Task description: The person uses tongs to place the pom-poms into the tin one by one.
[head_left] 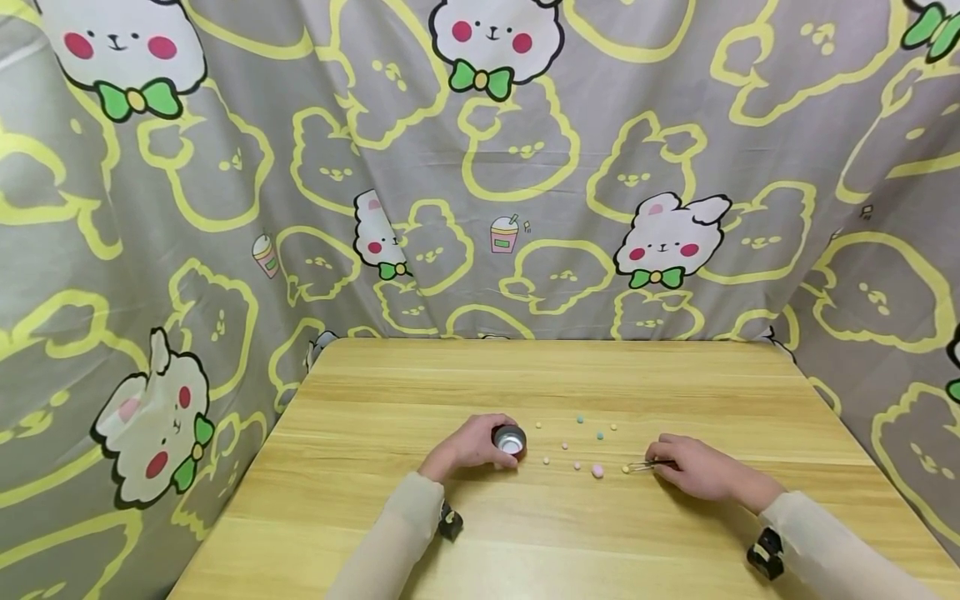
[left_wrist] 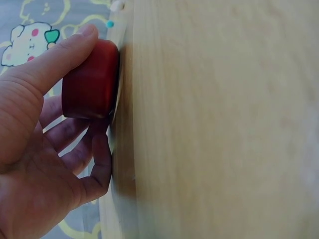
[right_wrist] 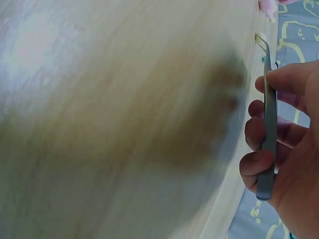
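Left hand (head_left: 472,443): I have it gripping the red tin (left_wrist: 89,82).
Scattered beads (head_left: 597,472): on the bench (head_left: 525,533), between my hands.
Yellow bead (head_left: 626,470): at the tweezers' tips, left of my right hand and nearer it; whether pinched, I can't tell.
Tweezers (right_wrist: 269,112): long axis toward my left hand.
Right hand (head_left: 697,468): holding the tweezers.
Views: head shows the tin's mouth; left wrist, just its wall.

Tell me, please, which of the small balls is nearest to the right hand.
The yellow ball at the tips of the tweezers; all the others lie farther from the right hand.
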